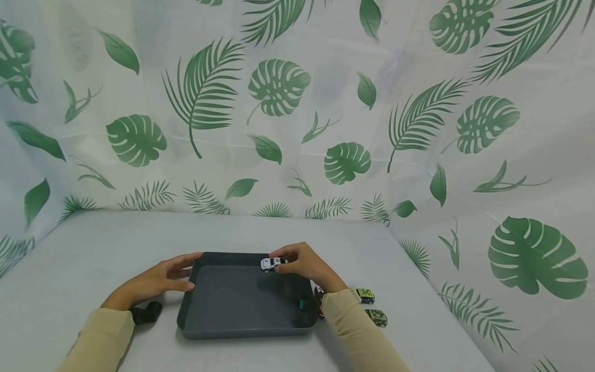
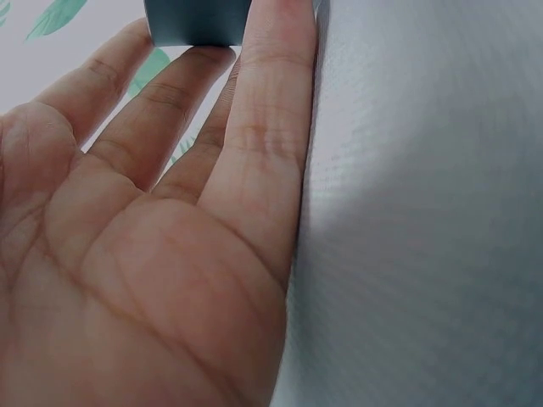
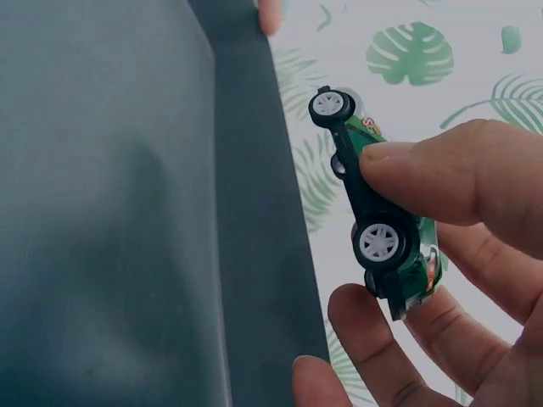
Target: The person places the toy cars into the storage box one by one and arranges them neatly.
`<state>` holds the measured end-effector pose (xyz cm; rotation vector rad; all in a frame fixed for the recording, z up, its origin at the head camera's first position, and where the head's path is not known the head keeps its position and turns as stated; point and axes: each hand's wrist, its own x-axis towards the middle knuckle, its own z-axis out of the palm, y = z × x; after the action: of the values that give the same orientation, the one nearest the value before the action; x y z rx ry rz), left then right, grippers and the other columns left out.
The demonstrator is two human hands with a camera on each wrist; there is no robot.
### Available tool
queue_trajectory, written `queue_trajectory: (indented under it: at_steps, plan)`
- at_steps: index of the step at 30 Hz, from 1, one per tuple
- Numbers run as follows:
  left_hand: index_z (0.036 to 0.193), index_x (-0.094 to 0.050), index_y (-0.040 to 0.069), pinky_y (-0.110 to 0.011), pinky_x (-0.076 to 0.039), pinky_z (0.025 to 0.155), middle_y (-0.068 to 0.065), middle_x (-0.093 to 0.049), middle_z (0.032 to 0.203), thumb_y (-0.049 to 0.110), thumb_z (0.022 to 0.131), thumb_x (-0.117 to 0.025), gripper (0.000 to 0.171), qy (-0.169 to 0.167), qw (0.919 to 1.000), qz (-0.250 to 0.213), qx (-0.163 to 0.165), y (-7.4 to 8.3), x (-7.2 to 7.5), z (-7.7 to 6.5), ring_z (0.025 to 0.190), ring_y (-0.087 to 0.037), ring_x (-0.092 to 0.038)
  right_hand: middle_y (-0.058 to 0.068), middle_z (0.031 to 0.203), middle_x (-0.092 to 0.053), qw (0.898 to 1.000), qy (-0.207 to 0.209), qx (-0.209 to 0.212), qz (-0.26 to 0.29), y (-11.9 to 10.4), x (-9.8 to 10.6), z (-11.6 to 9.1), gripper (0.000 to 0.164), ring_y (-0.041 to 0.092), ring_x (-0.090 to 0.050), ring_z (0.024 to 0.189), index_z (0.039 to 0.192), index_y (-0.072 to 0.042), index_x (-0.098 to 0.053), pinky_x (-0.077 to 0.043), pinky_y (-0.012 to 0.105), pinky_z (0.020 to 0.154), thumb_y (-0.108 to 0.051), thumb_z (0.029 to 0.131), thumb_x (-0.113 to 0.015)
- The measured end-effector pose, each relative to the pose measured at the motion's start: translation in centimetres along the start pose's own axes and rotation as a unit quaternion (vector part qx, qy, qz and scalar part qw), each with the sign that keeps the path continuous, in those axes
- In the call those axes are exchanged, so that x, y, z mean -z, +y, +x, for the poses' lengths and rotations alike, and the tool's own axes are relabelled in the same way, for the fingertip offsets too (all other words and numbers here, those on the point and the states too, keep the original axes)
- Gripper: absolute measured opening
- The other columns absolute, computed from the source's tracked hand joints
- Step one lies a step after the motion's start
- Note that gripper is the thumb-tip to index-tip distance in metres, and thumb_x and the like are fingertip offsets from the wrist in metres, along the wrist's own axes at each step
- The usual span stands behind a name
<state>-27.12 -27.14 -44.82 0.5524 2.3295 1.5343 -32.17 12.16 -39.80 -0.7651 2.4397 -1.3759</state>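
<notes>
A dark grey rectangular tray (image 1: pixel 241 297) lies in front of me. My right hand (image 1: pixel 302 261) pinches a small toy car (image 1: pixel 271 264) above the tray's far right part. In the head view the car looks white and black. Its green side, dark underside and white wheels show in the right wrist view, where the thumb presses on the car (image 3: pixel 373 203). My left hand (image 1: pixel 160 281) rests at the tray's left side with its fingers spread, fingertips right at the rim. Up close, those fingers (image 2: pixel 161 110) look fairly straight against the tray wall (image 2: pixel 199 21).
Right of the tray, partly behind my right sleeve, are a yellow-green toy car (image 1: pixel 365 295) and a camouflage-patterned one (image 1: pixel 377 318). Black wrist devices (image 1: pixel 147 313) sit at both cuffs. A white leaf-print curtain (image 1: pixel 288 129) surrounds the white table (image 1: pixel 139 232).
</notes>
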Motion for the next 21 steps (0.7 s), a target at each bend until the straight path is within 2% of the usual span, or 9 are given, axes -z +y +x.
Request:
queue_trajectory:
  at_steps: [6, 13, 21]
  plan:
    - [0.17, -0.025, -0.001, -0.074, -0.037, 0.117, -0.034, -0.022, 0.173, 0.02, 0.101, -0.079, 0.09, 0.0, 1.0, -0.004, 0.002, 0.1, 0.0, 0.0, 0.152, -0.063, -0.032, 0.015, 0.124, -0.077, 1.0, -0.01, 0.012, 0.003, -0.5, -0.8, 0.6, 0.034, 0.013, -0.072, 0.098, 0.126, 0.004, -0.077, -0.06, 0.034, 0.091, -0.001, 0.093, -0.081]
    - [0.17, -0.025, -0.002, -0.074, -0.037, 0.117, -0.034, -0.023, 0.173, 0.021, 0.101, -0.079, 0.09, -0.001, 1.0, -0.004, 0.002, 0.3, -0.1, 0.0, 0.151, -0.063, -0.032, 0.017, 0.122, -0.077, 1.0, -0.011, 0.012, 0.005, -0.9, -1.6, 1.0, 0.032, 0.015, -0.072, 0.097, 0.124, 0.007, -0.077, -0.061, 0.035, 0.09, 0.003, 0.093, -0.08]
    - [0.17, -0.026, -0.002, -0.073, -0.037, 0.117, -0.034, -0.023, 0.173, 0.02, 0.101, -0.079, 0.09, -0.002, 1.0, -0.004, -0.003, 0.3, 0.0, 0.0, 0.151, -0.063, -0.032, 0.016, 0.117, -0.078, 1.0, -0.02, 0.013, 0.005, -1.3, -2.2, 1.6, 0.031, 0.01, -0.07, 0.091, 0.123, 0.007, -0.077, -0.059, 0.027, 0.084, 0.004, 0.092, -0.08]
